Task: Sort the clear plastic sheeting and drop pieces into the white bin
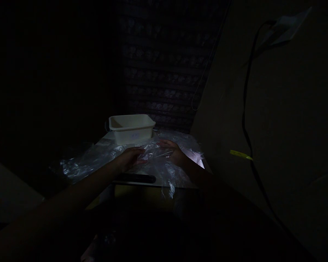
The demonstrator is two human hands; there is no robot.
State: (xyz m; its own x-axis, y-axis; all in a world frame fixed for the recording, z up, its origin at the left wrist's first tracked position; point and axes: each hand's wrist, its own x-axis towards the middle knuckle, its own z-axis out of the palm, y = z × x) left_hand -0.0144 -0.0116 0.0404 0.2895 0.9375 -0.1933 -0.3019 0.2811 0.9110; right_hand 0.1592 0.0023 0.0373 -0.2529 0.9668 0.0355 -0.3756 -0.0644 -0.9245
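Observation:
Both of my hands are over a small table, at a clear plastic bag [154,151] that is crumpled and shiny. My left hand [130,159] grips the bag's left side, fingers curled on it. On the other side my right hand [173,151] has its fingers bent over the same plastic. The scene is very dark, so whether anything lies inside the bag cannot be made out. Near the table's front edge, below my hands, lies a long dark object with a rounded end [142,178], possibly a handle.
A cream plastic tub [132,134] stands at the back left of the table [155,180]. More clear plastic [82,163] spreads out to the left and over the right side. A black cable [245,98] with a yellow tag [240,154] hangs from a wall socket [287,27].

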